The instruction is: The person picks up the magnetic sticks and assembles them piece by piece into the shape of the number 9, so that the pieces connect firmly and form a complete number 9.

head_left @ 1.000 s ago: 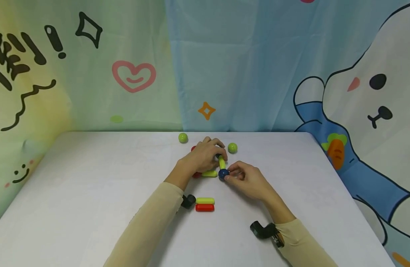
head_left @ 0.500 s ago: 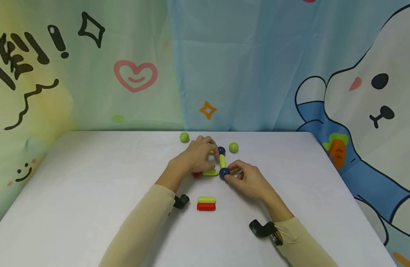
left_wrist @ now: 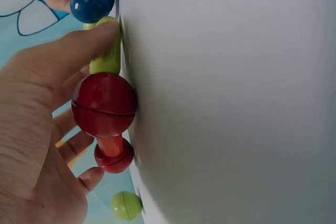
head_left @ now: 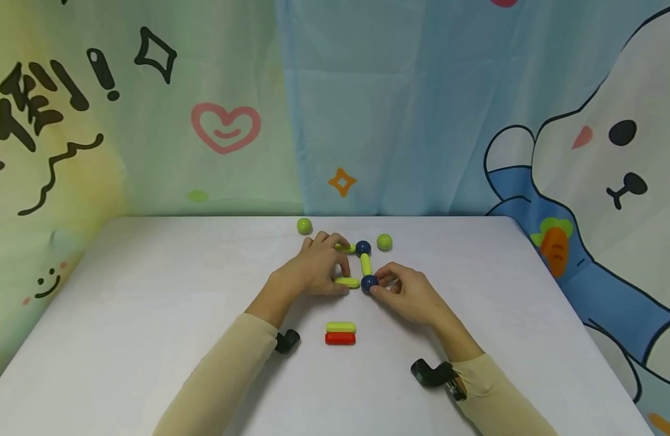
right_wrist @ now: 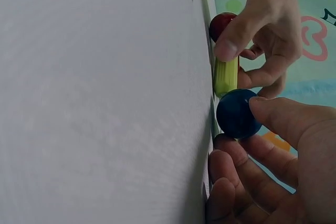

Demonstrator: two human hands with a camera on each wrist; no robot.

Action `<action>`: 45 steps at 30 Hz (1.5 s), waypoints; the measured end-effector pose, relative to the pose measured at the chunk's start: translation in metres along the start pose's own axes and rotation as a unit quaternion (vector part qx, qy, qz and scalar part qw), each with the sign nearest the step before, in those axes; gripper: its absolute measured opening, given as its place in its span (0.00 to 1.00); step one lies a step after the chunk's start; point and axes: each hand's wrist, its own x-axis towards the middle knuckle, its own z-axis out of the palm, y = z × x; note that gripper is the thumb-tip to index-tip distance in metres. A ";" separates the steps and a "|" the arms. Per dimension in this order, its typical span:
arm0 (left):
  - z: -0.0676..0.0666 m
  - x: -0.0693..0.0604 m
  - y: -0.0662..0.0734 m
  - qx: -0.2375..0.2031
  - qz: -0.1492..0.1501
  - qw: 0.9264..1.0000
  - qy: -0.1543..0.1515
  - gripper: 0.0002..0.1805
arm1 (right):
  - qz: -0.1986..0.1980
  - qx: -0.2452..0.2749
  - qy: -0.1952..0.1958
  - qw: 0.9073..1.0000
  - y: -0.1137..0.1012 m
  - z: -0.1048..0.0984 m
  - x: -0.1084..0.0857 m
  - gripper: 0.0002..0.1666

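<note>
My right hand (head_left: 408,293) pinches the near blue ball (head_left: 369,283) between thumb and fingers. My left hand (head_left: 320,266) holds the near yellow-green rod (head_left: 348,282), with the thumb on its near side. In the left wrist view, that rod runs from a large red ball (left_wrist: 105,103) toward the blue ball; whether it touches the blue one is unclear. A second yellow-green rod (head_left: 366,264) links the near blue ball to a far blue ball (head_left: 363,248). Another yellow-green rod (head_left: 346,248) extends left from there, partly behind my left fingers. An orange-red rod (left_wrist: 110,145) joins a second red ball (left_wrist: 116,158).
Two loose green balls, one at the back edge (head_left: 305,226) and one further right (head_left: 384,242), lie beyond the hands. Nearer to me, a loose yellow-green rod (head_left: 340,327) and a red rod (head_left: 340,338) lie side by side on the white table (head_left: 149,339).
My left hand has come away from the far blue ball, moving left and nearer, and now holds the near yellow-green rod. My right hand stays at the near blue ball.
</note>
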 end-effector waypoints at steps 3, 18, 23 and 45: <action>0.002 -0.002 0.000 -0.003 -0.003 1.000 0.007 0.10 | -0.004 0.004 0.000 1.000 0.001 0.000 0.000 0.15; 0.006 -0.008 -0.003 -0.050 0.012 0.998 0.031 0.09 | -0.008 -0.002 0.004 1.000 0.002 0.002 0.001 0.16; 0.005 -0.009 -0.002 -0.053 0.008 0.998 0.033 0.09 | -0.007 0.002 0.002 1.000 0.001 0.001 0.001 0.16; -0.008 -0.023 -0.037 -0.138 -0.066 0.985 0.085 0.05 | -0.014 0.020 0.025 0.999 -0.003 -0.001 -0.009 0.15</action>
